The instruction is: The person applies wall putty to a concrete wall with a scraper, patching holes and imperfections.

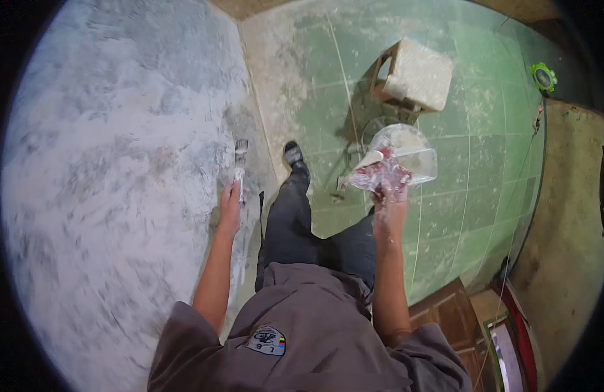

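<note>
My left hand point(230, 204) is closed around the pale handle of a putty knife point(240, 155), its dark, whitish-smeared blade pointing away from me close to the wall. The wall point(125, 176) on the left is grey and streaked with white putty. In front of me, my right hand point(389, 199) is closed on a red, flat-looking piece coated with white putty point(395, 175); its exact kind is unclear. A pale, pointed shape point(369, 159) lies over its left side. Just beyond and partly behind that, a round translucent tub point(423, 157) with whitish contents is visible.
A dusty, pale stool point(421, 75) stands on the green tiled floor point(439, 215) ahead. A green-rimmed round object point(543, 77) is at the far right. Brown wooden furniture point(446, 310) stands at lower right, and a thin cord point(511, 245) runs along the right side.
</note>
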A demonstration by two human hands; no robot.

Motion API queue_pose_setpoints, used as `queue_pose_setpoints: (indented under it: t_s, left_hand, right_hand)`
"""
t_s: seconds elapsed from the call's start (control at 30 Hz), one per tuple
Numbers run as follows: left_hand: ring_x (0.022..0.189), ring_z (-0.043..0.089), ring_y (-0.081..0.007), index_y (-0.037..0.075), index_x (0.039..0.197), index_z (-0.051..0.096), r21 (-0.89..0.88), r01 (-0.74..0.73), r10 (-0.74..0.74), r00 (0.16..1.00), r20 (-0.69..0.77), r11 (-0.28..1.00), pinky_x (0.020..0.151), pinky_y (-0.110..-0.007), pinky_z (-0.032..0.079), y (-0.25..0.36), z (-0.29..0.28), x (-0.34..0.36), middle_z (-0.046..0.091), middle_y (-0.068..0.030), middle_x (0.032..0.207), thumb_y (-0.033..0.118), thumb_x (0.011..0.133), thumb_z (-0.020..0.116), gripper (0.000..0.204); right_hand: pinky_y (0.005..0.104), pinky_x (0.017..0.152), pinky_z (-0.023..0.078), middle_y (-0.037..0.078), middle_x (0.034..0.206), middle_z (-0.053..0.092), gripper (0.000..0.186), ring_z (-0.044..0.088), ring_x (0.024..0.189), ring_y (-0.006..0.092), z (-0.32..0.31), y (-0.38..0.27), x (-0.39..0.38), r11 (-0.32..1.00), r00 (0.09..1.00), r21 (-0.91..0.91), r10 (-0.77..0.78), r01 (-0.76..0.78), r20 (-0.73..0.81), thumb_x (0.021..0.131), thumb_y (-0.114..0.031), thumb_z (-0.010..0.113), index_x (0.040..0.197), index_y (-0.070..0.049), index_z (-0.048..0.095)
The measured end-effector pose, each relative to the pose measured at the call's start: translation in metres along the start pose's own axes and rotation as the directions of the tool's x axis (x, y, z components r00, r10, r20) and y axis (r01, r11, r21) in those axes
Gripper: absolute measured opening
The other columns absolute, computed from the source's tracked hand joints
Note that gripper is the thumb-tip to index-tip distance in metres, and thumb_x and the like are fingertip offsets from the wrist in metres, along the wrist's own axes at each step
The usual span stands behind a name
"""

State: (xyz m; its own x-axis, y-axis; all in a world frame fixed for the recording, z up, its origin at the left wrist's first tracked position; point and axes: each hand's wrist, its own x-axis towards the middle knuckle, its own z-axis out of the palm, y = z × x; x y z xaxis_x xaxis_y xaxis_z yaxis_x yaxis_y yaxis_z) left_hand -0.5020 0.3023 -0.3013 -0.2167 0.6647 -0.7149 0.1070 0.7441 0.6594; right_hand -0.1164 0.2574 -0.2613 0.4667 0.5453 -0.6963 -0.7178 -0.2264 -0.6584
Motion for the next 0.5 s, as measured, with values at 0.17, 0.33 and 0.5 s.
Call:
queue_pose_setpoints:
  t_s: [0.17,0.33,0.5]
  left_hand:
    - [0.058,0.050,-0.0093,0.007,0.112,0.049,0.036,0.080,-0.080,0.997,-0.001,0.996,0.051,-0.024,0.040,-0.051,0.021,0.059,0.057,-0.0031,0.082,0.036,0.104,0.044,0.031]
    - [0.054,0.047,-0.0083,0.008,0.112,0.046,0.002,0.279,-0.278,0.959,0.057,0.960,0.046,-0.024,0.037,-0.094,0.044,0.077,0.051,-0.0017,0.078,0.035,0.104,0.044,0.029]
    - [0.053,0.039,-0.0041,0.010,0.112,0.045,-0.162,0.332,-0.325,0.943,0.070,0.929,0.045,-0.021,0.031,-0.109,0.070,0.069,0.046,0.0018,0.076,0.026,0.100,0.057,0.024]
  right_hand:
    - [0.0306,0.081,0.048,0.001,0.102,0.061,0.037,0.058,0.088,0.0111,0.061,0.084,-0.004,0.989,0.993,-0.096,0.105,-0.110,-0.049,0.095,-0.009,0.059,0.130,-0.008,0.048]
    - [0.0280,0.081,0.049,0.006,0.116,0.059,0.043,0.058,0.094,0.0129,0.077,0.155,0.066,0.960,0.993,-0.261,0.083,-0.102,-0.086,0.097,-0.015,0.060,0.134,0.000,0.046]
    - [0.0305,0.082,0.049,0.005,0.114,0.062,0.038,0.060,0.095,0.0137,0.067,0.172,0.161,0.938,0.996,-0.336,0.086,-0.090,-0.027,0.096,-0.015,0.061,0.130,-0.003,0.049]
